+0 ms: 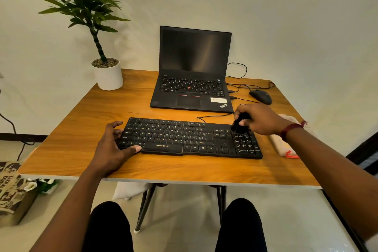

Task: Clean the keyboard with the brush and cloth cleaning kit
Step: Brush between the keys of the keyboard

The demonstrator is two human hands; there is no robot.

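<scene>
Wood table (81, 129) standing against plain wall. Keyboard (184, 139) lying front-centre; left hand (114, 145) gripping its left end, right hand (259, 118) holding brush (240, 124) on numpad. Laptop (192, 71), mouse (260, 96), plant (106, 71) sitting behind; right wrist partly hiding cloth (284, 145)

The rectangular bench (81, 129) has a smooth orange-brown wood-grain top with a soft sheen. The long black plastic keyboard (184, 137) near its front edge looks matt, like the black laptop (192, 88) casing; the screen is glossy. At the back-left corner, the white round pot (109, 76) is smooth, topped with rough gravel. At the right edge, the pale folded cloth (280, 143) looks soft.
</scene>
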